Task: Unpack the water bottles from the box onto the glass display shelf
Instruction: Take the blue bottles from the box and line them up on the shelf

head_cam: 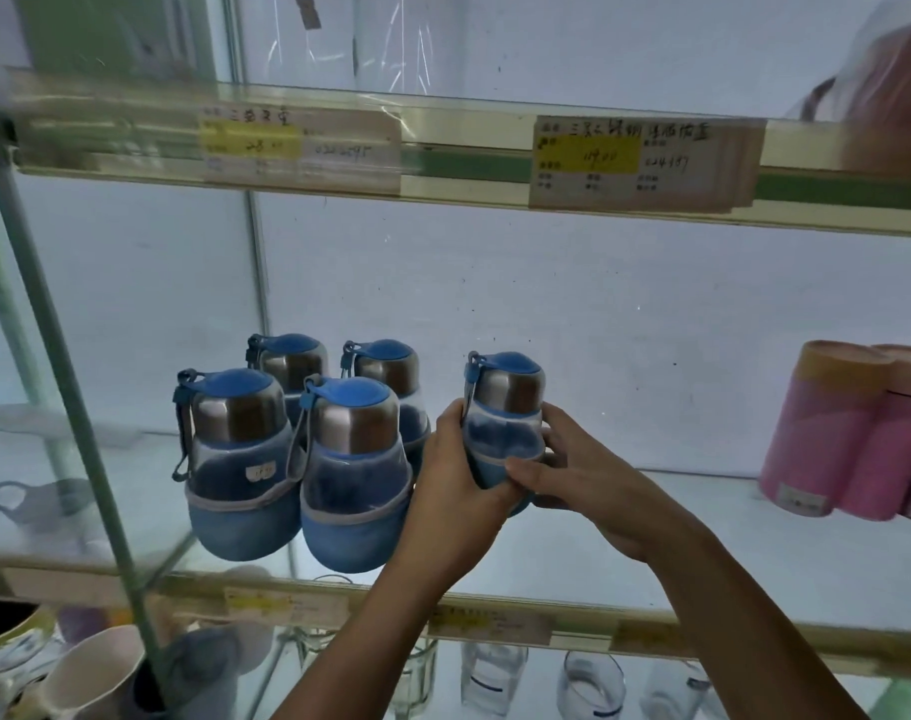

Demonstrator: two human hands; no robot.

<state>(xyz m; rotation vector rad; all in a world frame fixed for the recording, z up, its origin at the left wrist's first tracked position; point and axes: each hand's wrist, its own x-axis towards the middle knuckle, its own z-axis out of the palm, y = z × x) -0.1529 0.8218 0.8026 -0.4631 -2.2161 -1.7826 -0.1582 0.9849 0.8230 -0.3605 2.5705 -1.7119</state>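
The fifth water bottle [504, 413] sits upright between both hands over the glass display shelf [651, 517], just right of four matching bottles. Its lower half is hidden behind the fingers, so whether its base rests on the glass cannot be told. What shows is a blue cap with a loop strap, a steel collar, a clear body and the top of a blue sleeve. The left hand [456, 475] wraps its left side, fingers closed around it; the right hand [573, 470] curls round the right side, thumb across the front. The four standing bottles [297, 449] form two rows of two; one front bottle carries a small label too blurred to read. At the far right, pink tubes [848, 433] are cut off by the frame edge. Price tags [625, 161] on the upper shelf rail are handwritten and partly illegible. Glassware [591, 683] shows dimly below.
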